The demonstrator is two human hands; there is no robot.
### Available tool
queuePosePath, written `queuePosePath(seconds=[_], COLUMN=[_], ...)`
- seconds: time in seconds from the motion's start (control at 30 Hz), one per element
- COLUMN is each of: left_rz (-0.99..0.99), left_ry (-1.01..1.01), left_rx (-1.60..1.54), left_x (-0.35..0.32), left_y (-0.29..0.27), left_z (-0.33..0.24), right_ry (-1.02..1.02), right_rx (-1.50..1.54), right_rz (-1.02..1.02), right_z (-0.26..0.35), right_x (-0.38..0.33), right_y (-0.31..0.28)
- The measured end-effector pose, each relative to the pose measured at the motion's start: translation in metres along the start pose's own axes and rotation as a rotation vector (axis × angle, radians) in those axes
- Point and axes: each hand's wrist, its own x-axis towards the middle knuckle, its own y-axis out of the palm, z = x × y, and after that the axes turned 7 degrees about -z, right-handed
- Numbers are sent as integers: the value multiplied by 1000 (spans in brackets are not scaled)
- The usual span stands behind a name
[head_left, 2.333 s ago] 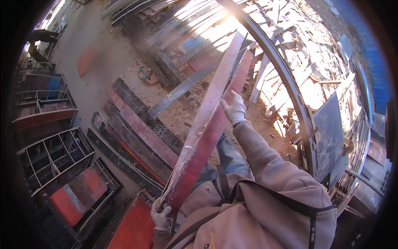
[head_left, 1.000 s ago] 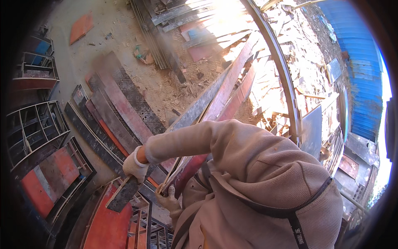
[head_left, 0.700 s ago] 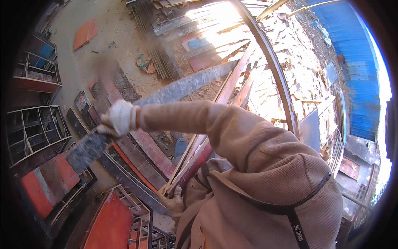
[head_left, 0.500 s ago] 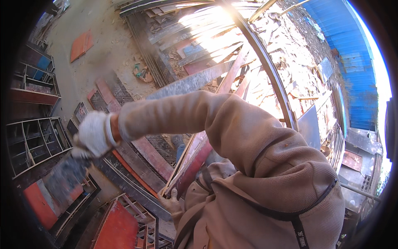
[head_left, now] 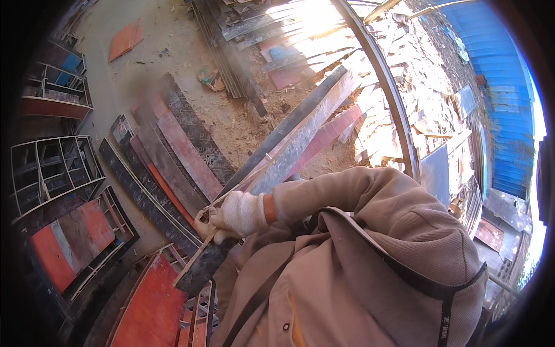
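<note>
Gripping a long grey-red plywood plank (head_left: 289, 153), gloved right hand (head_left: 240, 214) clenched, left hidden; splintered near end risks snagging.

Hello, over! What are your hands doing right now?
Right hand, gloved, gripping long board at its near end. Left hand out of sight. Flat panels lying on the ground below.

Dusty, sawdust-strewn concrete ground (head_left: 144, 75) carries long red and dark perforated formwork panels (head_left: 185, 156) at nine o'clock, splintered timber scraps (head_left: 416, 75) at one.
</note>
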Motion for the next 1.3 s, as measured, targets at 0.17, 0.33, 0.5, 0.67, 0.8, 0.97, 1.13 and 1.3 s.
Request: queuePosePath(seconds=[0.17,0.33,0.5,0.67,0.8,0.97,1.13,1.3], left_rz=[-53,-85,-2,113,327,21,36,38], left_ry=[45,407,282,336,370,388,374,518], left_rx=[-38,57,-111,-251,-265,-30,18,283], left_x=[-20,-14,-41,-59,-86,-90,-116,-134], left_y=[15,11,8,-7,5,26,17,-64], left_z=[-61,-91,-120,-123,-137,-138,-154,-200], right_ry=[264,458,386,351,352,349,1282,1309], right_rx=[-171,-380,-369,-383,-380,-382,389,1988], right_rz=[-5,-120,-225,-343,-385,-730,-1477,-1796], right_z=[-37,-133,-142,-141,-140,-114,-186,-245], right_x=[-40,-53,-39,-40,-44,-71,-223,-301], right_y=[-39,-30,-27,-23,-24,-32,-40,-1])
